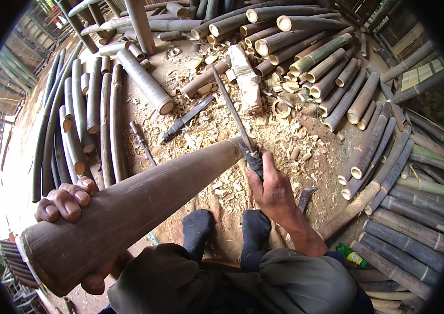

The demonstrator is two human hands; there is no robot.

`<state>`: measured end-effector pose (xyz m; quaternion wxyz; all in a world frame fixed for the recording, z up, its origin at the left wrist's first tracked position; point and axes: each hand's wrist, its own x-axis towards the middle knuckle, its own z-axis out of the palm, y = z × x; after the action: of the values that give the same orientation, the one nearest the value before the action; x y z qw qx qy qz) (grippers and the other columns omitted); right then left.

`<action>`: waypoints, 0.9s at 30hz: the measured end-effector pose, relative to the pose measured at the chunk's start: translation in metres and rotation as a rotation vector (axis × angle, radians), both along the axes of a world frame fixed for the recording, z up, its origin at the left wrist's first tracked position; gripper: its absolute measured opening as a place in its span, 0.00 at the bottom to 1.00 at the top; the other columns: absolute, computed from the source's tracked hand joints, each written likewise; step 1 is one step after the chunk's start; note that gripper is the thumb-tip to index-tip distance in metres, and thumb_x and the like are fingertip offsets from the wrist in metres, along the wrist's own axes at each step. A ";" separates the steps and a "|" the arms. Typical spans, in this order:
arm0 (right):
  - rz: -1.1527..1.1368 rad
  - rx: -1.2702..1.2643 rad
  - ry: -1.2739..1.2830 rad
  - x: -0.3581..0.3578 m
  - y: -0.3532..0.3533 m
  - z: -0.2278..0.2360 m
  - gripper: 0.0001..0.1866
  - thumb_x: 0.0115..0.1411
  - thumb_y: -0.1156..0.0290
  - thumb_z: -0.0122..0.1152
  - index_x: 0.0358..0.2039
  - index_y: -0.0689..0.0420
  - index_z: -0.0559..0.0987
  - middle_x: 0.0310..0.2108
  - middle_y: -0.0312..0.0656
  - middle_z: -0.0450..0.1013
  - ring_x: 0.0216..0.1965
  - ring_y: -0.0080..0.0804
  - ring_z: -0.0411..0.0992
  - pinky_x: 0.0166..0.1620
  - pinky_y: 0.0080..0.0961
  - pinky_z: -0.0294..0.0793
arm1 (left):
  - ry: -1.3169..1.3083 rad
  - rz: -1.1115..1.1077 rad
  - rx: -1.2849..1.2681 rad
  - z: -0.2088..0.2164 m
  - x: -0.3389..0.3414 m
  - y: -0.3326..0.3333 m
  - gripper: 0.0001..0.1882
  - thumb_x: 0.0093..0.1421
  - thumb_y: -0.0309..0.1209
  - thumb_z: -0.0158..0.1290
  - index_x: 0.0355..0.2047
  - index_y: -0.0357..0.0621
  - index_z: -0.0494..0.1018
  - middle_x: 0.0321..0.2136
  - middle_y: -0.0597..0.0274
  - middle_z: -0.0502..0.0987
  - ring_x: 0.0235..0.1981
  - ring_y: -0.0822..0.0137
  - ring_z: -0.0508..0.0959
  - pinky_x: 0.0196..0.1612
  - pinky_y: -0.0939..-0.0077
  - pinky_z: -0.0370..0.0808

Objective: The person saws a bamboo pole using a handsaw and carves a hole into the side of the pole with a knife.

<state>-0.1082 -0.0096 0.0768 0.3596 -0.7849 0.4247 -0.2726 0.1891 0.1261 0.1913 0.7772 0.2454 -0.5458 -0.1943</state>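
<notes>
Bamboo pole (133, 209) axis runs near-left to far-right; left hand (70, 209) wrapped round butt, right hand (271, 191) fisted on blade (235, 112) at far tip

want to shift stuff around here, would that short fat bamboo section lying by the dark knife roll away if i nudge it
Probably yes: the short bamboo section is round and lies on its side, so a sideways nudge should roll it. The wood chips and poles around it may stop it soon. It looks rigid, and its cut end seems hollow, so likely light for its size.

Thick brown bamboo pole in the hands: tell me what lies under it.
Under the thick brown bamboo pole: bare dirt with pale bamboo shavings and a dark-socked foot. Ground directly beneath is covered.
</notes>
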 end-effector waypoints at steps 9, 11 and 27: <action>0.091 -0.005 0.258 -0.002 -0.004 -0.041 0.25 0.71 0.69 0.59 0.60 0.71 0.63 0.30 0.61 0.79 0.22 0.54 0.80 0.22 0.45 0.79 | -0.051 -0.061 -0.120 -0.004 -0.002 -0.016 0.54 0.42 0.53 0.73 0.61 0.34 0.61 0.51 0.50 0.70 0.57 0.54 0.71 0.67 0.53 0.62; 0.060 0.068 0.173 0.007 -0.006 -0.003 0.22 0.71 0.68 0.58 0.57 0.69 0.64 0.30 0.60 0.79 0.22 0.53 0.80 0.21 0.45 0.79 | -0.041 -0.064 -0.149 -0.005 0.002 -0.017 0.53 0.43 0.52 0.73 0.61 0.33 0.61 0.51 0.50 0.70 0.57 0.54 0.71 0.67 0.53 0.63; -0.093 0.117 0.054 -0.016 0.014 -0.021 0.13 0.75 0.67 0.52 0.51 0.62 0.66 0.26 0.48 0.74 0.19 0.35 0.75 0.16 0.33 0.75 | 0.032 0.225 0.011 -0.003 -0.006 -0.005 0.55 0.52 0.53 0.73 0.65 0.29 0.58 0.55 0.50 0.69 0.60 0.53 0.73 0.68 0.54 0.71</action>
<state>-0.1242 0.0048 0.0559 0.3802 -0.7489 0.4856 -0.2425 0.1826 0.1210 0.1883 0.8014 0.3060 -0.5015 -0.1127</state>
